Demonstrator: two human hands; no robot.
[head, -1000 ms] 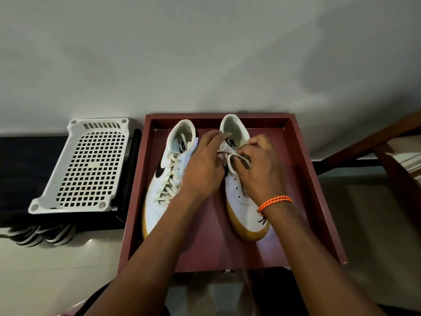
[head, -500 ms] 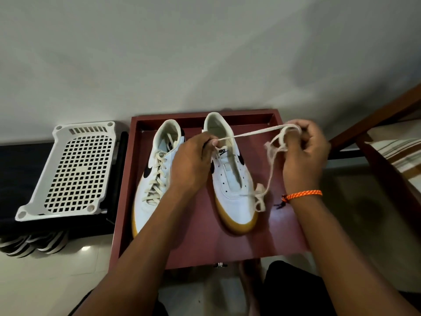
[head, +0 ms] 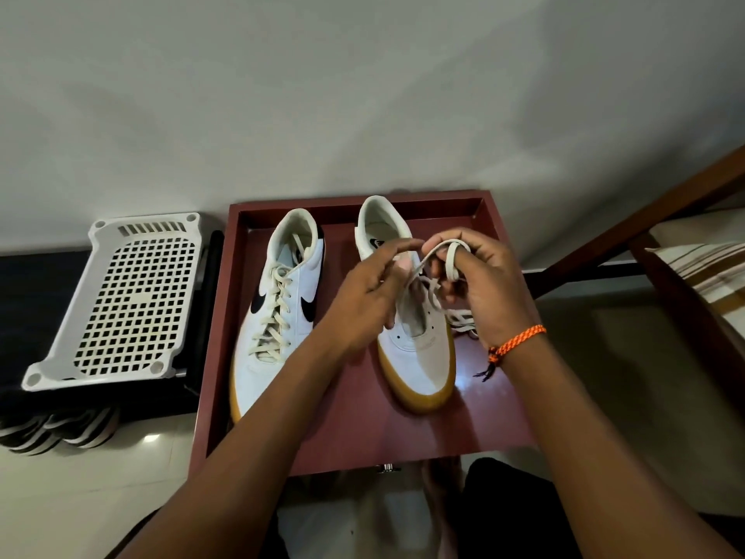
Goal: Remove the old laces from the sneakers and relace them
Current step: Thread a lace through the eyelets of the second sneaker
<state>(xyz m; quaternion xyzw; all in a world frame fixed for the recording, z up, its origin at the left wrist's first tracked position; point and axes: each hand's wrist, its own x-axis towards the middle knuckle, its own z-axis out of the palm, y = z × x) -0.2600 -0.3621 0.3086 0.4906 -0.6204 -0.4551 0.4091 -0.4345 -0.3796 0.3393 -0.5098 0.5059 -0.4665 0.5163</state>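
Note:
Two white sneakers with gum soles stand in a dark red tray [head: 490, 219]. The left sneaker [head: 278, 312] is fully laced with a cream lace. The right sneaker [head: 419, 357] shows bare eyelets with no lace through them. A loose cream lace [head: 451, 258] is looped over the fingers of my right hand [head: 483, 288], which grips it above the right sneaker. More of that lace lies bunched on the tray beside the shoe. My left hand [head: 371, 300] pinches the same lace close to my right hand.
A white perforated plastic rack [head: 125, 304] lies to the left of the tray on a dark surface. Striped shoes [head: 56, 431] sit below it. A wooden frame and striped fabric [head: 709, 272] stand at the right. A grey wall rises right behind the tray.
My right hand drew the lace out of the right sneaker to the right, then came back toward my left hand. The lace now hangs looped on my right fingers, free of the shoe.

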